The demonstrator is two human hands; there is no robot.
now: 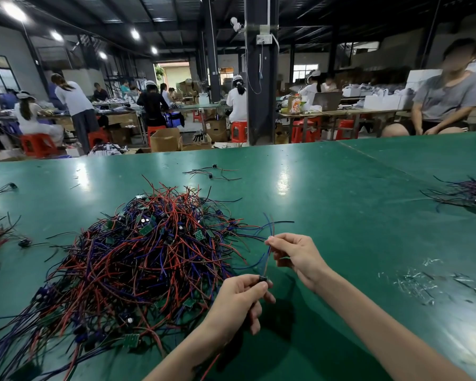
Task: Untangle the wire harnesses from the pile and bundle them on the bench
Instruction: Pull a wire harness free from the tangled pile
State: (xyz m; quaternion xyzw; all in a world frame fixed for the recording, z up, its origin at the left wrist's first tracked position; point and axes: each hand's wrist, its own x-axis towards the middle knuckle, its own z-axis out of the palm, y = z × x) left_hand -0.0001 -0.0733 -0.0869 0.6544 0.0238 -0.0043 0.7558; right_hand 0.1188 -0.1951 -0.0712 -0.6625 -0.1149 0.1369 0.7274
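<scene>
I look into a dim factory hall with a dark pillar point(260, 92). Ceiling lamps point(14, 11) glow over red stools point(238, 132) and worktables point(355, 113).

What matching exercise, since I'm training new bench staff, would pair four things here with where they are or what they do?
1. left hand
2. right hand
3. big wire pile
4. loose harnesses

A. far across the bench, beyond the pile
B. pinches the held wires higher up
C. pinches the black part at the wires' lower end
D. lies left of both hands

Pairs: 1-C, 2-B, 3-D, 4-A.
</scene>
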